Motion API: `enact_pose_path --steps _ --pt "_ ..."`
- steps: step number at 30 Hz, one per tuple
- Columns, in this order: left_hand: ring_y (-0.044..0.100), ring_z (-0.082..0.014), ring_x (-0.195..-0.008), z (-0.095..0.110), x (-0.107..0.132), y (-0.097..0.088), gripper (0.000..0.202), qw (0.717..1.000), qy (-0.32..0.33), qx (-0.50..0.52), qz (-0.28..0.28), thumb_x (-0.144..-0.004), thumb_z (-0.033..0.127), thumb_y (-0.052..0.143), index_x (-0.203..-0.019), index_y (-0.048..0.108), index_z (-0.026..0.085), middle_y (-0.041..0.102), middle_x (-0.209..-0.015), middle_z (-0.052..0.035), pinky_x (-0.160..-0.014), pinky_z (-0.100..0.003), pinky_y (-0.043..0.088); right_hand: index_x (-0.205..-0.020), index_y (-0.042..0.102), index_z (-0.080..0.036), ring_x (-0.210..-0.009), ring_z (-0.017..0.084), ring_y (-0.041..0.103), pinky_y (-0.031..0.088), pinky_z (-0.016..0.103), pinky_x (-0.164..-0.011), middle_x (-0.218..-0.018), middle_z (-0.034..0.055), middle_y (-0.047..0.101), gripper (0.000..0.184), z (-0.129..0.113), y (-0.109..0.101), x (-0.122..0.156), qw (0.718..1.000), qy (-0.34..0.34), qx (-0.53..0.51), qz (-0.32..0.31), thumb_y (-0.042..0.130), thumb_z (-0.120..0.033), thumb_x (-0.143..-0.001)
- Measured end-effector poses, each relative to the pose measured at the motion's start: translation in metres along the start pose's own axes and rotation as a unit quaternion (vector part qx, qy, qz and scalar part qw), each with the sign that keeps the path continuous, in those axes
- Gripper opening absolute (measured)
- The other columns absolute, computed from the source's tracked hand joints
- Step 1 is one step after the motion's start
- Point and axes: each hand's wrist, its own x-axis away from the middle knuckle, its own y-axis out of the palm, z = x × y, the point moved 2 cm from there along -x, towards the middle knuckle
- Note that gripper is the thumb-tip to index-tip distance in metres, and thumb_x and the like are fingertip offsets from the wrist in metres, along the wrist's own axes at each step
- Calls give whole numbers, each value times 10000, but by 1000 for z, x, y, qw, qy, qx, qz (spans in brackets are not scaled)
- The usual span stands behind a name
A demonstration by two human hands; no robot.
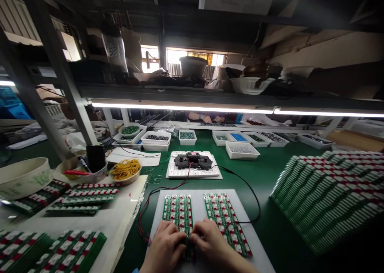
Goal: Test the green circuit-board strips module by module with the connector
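My left hand (163, 247) and my right hand (208, 241) rest side by side on the lower end of a stack of green circuit boards with red and white parts (177, 213), gripping it from both sides. The stack lies on a white mat (204, 199). Its lower end is hidden under my fingers. To the right, a similar board stack (226, 225) lies on the same mat, untouched. Red and black wires (156, 191) run past the mat from a black clamp fixture (192, 160) on a white tray.
Large stacks of green boards (327, 197) fill the right side, with more at the left (87, 195). White tubs of small parts (240, 150) line the green bench. A bowl of yellow rubber bands (125, 170) and a black cup (96, 158) stand left. A co-worker's hands (207, 119) work beyond.
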Motion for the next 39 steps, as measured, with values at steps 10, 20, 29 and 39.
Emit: enact_pose_path --steps 10,20,29,39 --pt "552 -227 -959 -11 2 9 260 999 16 20 20 -802 133 602 -986 714 277 648 -920 -21 -870 -349 454 -809 732 -185 -902 189 579 380 259 -795 -858 36 676 110 3 1 -4 1000 25 -13 -6 655 -124 -761" --pt "557 -224 -943 -15 1 12 163 999 42 0 23 -819 183 623 -927 706 273 657 -909 -13 -837 -333 466 -841 729 -195 -904 189 576 379 265 -805 -872 40 665 128 7 5 -3 1000 12 2 0 622 -141 -794" --pt "576 -221 -936 -17 2 13 143 997 66 -35 23 -854 233 618 -968 679 295 663 -921 3 -914 -381 461 -866 708 -178 -916 201 590 389 274 -808 -896 61 678 156 1 4 1 999 -1 34 -1 555 -165 -889" --pt "559 -229 -943 -20 4 17 162 992 98 -74 41 -859 174 568 -959 649 273 645 -899 -10 -904 -389 471 -892 698 -187 -942 221 589 372 295 -834 -936 56 704 157 1 7 -1 999 -9 47 0 549 -135 -881"
